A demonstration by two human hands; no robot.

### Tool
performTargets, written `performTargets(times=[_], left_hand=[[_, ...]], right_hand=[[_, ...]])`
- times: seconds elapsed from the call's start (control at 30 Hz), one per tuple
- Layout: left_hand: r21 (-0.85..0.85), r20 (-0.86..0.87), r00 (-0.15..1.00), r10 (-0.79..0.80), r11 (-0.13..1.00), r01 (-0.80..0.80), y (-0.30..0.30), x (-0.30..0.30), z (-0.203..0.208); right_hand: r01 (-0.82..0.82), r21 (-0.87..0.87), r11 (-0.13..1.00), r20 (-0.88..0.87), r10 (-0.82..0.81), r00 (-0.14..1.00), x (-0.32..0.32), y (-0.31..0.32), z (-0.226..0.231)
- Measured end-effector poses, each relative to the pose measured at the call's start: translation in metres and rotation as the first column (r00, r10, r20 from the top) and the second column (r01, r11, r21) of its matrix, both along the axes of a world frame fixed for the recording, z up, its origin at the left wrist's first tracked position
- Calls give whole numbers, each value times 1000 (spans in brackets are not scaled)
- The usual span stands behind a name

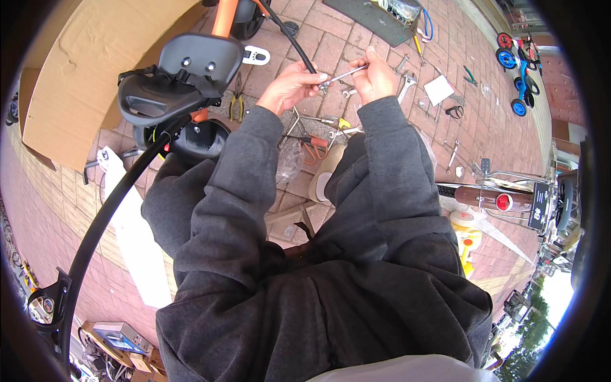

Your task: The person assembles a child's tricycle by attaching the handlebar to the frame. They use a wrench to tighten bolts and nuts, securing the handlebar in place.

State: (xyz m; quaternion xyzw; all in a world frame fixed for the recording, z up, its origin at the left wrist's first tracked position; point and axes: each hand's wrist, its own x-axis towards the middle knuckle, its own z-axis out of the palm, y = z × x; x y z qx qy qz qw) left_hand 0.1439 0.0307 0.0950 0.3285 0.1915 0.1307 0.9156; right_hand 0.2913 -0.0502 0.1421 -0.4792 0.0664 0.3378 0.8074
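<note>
My left hand [289,88] is closed, its thumb and fingers pinching around the lower end of a thin black tube [294,43] that slants down from the top. A small metal fitting [323,85] shows at the fingertips there. In my right hand [375,76], closed too, is a slim metal rod-like tool [344,75]; its far tip meets the fitting. The exact kind of this tool is too small to tell. Left of my hands stands an orange-framed child's tricycle [224,18] with a black seat [198,60]. A long black curved bar [105,229] runs down from beside it.
Yellow-handled pliers [237,105], an adjustable wrench [406,86], green pliers [470,76] and several spanners lie on the brick paving. A large cardboard box [83,70] stands at left, a dark mat [369,19] at top. A blue child's bike [519,76] and a bicycle's rear [490,198] are at right.
</note>
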Motion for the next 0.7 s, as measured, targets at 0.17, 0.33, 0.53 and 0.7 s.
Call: performTargets(times=[0.17, 0.33, 0.53, 0.7], left_hand=[[-10, 40, 999, -35, 999, 35, 5, -3, -3], [-4, 65, 998, -6, 1000, 6, 4, -1, -2], [-37, 68, 996, 59, 998, -56, 5, 6, -1], [-18, 55, 995, 85, 996, -84, 5, 7, -5]], right_hand=[[-189, 68, 980, -28, 191, 981, -14, -5, 7], [-512, -109, 852, 253, 522, 815, -13, -22, 16], [-342, -187, 921, 245, 381, 892, -5, -33, 11], [-411, -55, 910, 131, 415, 900, 3, -37, 4]])
